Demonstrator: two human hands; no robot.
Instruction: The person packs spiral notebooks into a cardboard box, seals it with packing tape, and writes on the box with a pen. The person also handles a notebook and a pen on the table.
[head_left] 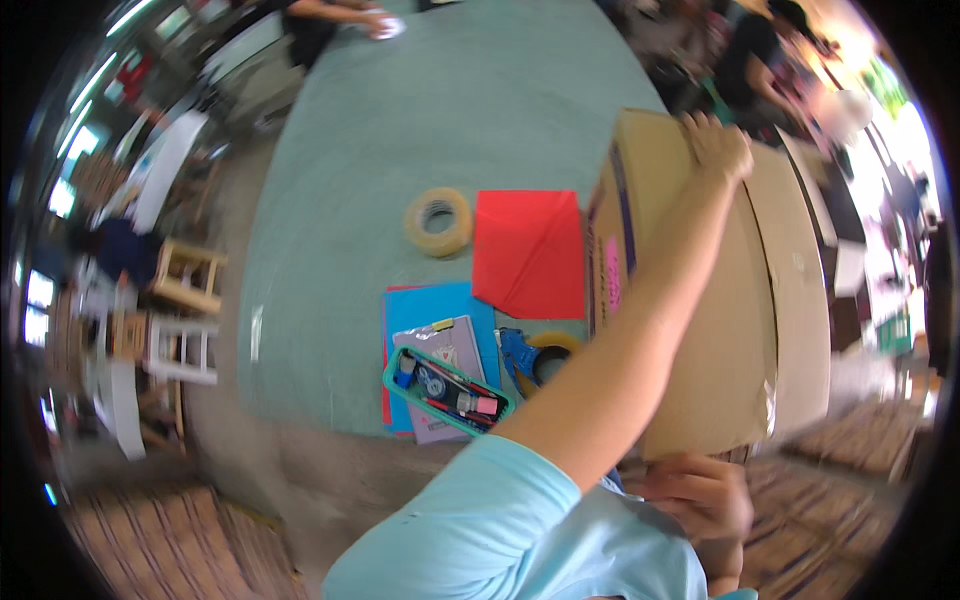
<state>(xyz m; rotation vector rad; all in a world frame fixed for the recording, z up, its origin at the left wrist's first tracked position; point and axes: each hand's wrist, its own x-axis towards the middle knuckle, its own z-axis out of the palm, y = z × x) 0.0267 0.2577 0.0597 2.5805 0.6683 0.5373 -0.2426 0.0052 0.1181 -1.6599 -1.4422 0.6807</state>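
On the table's right side: cardboard box (700, 300), large, stiff, probably light; best taken by its far and near edges.
Left hand (716, 142): pressed on the box's far top edge.
Right hand (700, 495): curled at the near bottom edge.
Table (400, 150): grey-green, bearing red paper (528, 252) and a tape roll (438, 222).
Room: busy workshop, people nearby.

A closed brown cardboard box (720, 300) sits at the green table's near right edge, flaps taped.

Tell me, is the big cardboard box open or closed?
Closed. The cardboard box has its top flaps lying flat, meeting along a seam. The left hand rests on its far edge, the right hand at its near edge.
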